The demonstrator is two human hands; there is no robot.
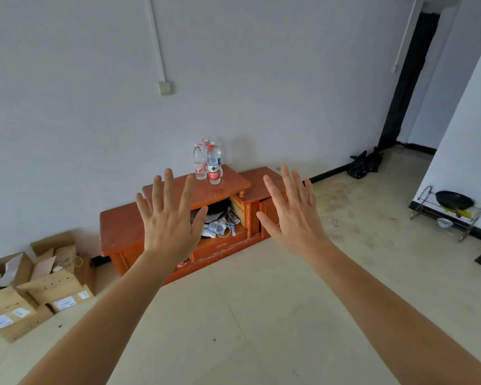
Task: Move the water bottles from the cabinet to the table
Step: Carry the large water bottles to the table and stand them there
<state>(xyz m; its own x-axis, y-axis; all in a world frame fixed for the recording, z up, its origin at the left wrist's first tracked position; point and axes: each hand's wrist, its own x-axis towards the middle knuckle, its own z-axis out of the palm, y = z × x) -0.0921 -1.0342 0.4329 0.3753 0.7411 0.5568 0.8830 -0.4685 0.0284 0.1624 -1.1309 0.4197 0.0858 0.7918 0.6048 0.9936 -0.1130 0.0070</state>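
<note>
Left hand (169, 223) and right hand (295, 215) are raised with fingers spread, holding nothing, before an orange cabinet (122, 232) with water bottles (209, 162) standing on top.

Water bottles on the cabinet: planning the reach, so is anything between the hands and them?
Nothing visible. Left hand and right hand are open, held out short of the water bottles, upright on the cabinet top.

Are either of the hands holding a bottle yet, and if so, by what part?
Nothing is held. Left hand and right hand are open, fingers spread; the water bottles stand untouched on the cabinet.
</note>
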